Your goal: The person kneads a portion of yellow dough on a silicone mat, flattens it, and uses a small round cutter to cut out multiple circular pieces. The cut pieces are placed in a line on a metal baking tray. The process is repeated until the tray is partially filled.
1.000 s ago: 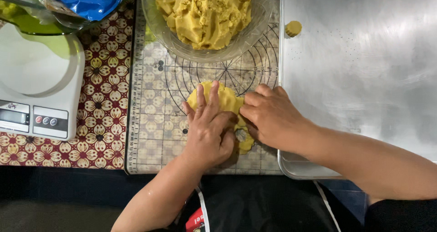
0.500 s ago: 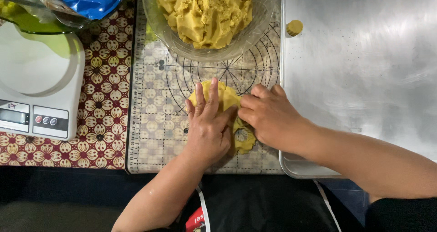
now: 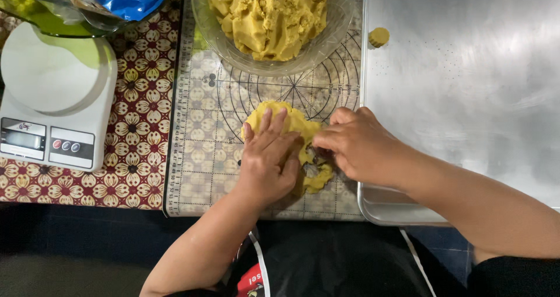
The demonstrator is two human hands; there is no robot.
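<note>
While left hand (image 3: 269,166) presses flat dough (image 3: 291,125) below bowl (image 3: 344,34), right hand (image 3: 356,145) pinches cutter; I judge cutting step, next lift piece cleanly.

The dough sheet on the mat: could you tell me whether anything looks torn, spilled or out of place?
Nothing is spilled. The dough sheet has a round hole near its lower edge by the right hand; the left hand lies flat on it. One small dough piece sits alone on the metal tray.

We count two hands: left hand (image 3: 267,163), right hand (image 3: 359,145). One flattened dough sheet (image 3: 289,125), one glass bowl (image 3: 204,17), one kitchen scale (image 3: 55,104), one metal tray (image 3: 466,99), one cut dough round (image 3: 378,37), one baking mat (image 3: 198,157).
</note>
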